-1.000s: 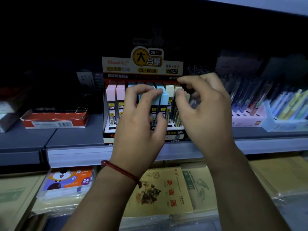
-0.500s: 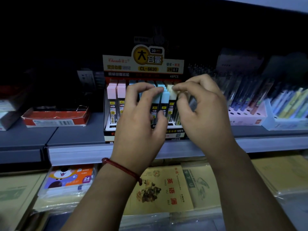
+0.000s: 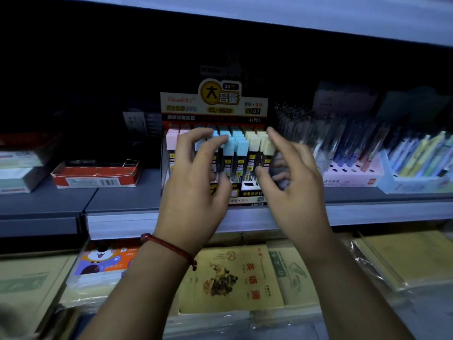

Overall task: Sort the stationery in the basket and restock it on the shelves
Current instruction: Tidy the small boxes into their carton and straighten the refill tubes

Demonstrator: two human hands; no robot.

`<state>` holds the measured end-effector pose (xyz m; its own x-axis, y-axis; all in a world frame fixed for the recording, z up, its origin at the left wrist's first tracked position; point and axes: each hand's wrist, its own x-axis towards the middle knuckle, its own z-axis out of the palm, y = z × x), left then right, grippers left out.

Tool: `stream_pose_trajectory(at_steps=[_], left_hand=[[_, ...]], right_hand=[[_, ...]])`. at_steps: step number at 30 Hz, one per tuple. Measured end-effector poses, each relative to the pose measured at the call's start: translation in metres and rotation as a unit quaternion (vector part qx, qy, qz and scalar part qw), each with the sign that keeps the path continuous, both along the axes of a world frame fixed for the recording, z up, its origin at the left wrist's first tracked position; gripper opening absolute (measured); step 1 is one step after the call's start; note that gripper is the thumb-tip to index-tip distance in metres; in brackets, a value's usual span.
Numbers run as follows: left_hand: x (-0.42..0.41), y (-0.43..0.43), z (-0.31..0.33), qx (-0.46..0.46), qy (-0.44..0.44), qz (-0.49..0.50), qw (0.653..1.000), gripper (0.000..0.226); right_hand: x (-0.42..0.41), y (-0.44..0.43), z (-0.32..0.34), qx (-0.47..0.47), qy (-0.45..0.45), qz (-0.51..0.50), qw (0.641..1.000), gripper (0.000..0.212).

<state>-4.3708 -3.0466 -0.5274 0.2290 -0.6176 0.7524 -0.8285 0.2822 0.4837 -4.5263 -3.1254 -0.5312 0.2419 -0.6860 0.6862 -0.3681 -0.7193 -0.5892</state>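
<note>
Lead-refill display box [image 3: 213, 111] at the front edge of the shelf [image 3: 117, 192]. My left hand [image 3: 196, 187] curves its fingers over the blue-capped tubes [image 3: 241, 148] — whether they grip one, I cannot tell. My right hand [image 3: 291, 187] hovers at the yellow-capped tubes [image 3: 253, 141], fingers spread — any hold too blurred to tell.

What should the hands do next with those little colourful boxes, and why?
Probably the left hand should push the blue-topped case down into the display box, because its fingers seem to curl round that case among the other blue tops. The right hand is blurred beside the yellow tops; I cannot tell if it holds anything.
</note>
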Motion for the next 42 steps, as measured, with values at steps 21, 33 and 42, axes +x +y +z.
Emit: stream_pose_trajectory(at_steps=[21, 33, 42], left_hand=[[0.053, 0.015, -0.016, 0.184, 0.115, 0.175, 0.961, 0.042], [0.068, -0.024, -0.022, 0.149, 0.148, 0.213, 0.954, 0.056], [0.07, -0.027, -0.024, 0.155, 0.158, 0.205, 0.953, 0.059]], right_hand=[[0.014, -0.003, -0.01, 0.149, 0.113, -0.089, 0.978, 0.053], [0.045, -0.04, -0.019, 0.149, 0.096, -0.113, 0.978, 0.053], [0.052, -0.042, -0.023, 0.14, 0.101, -0.142, 0.975, 0.053]])
